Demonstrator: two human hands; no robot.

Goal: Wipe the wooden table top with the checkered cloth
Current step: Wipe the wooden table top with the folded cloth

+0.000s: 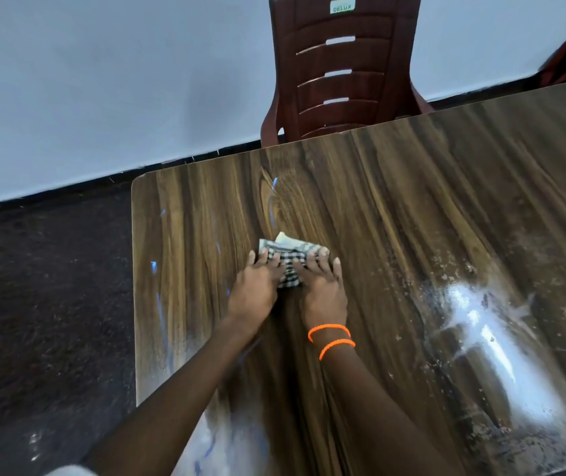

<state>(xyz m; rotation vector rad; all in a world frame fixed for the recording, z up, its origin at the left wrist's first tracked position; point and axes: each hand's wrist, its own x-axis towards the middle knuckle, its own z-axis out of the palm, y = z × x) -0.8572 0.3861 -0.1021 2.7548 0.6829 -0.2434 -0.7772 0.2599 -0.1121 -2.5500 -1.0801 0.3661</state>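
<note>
Hands flat on cloth, mid-table

Head view, only cam I've got. Checkered cloth [289, 266] sits bunched/folded on the wooden table top [412, 207], roughly centre-left of the surface, well in from the near edge and closer to the left edge than the right. Both hands are on it, side by side, palms down. Left hand [253, 288] covers the cloth's left part, right hand [323, 290] the right part; a strip of black-and-white check shows in the gap btwn them and a pale folded bit pokes out past the fingertips on the far side. Fingers [312, 259] are stretched out forward and lie fairly close together, pressing down on the fabric, not curled round it, so I'd call it flat contact w/ the cloth pinned under both palms rather than a grasp. Right wrist carries two loops of an orange bead band [331, 338]. Both forearms reach in from the bottom of the frame.

Table surface: dark wood grain, glossy. Right side has a bright glare patch w/ whitish smears and specks [481, 324] around it, well apart from the cloth.

Past the far edge a dark red plastic chair [340, 73] is pushed up to the table, pale wall [103, 80] behind. Dark floor [44, 286] to the left.
</note>
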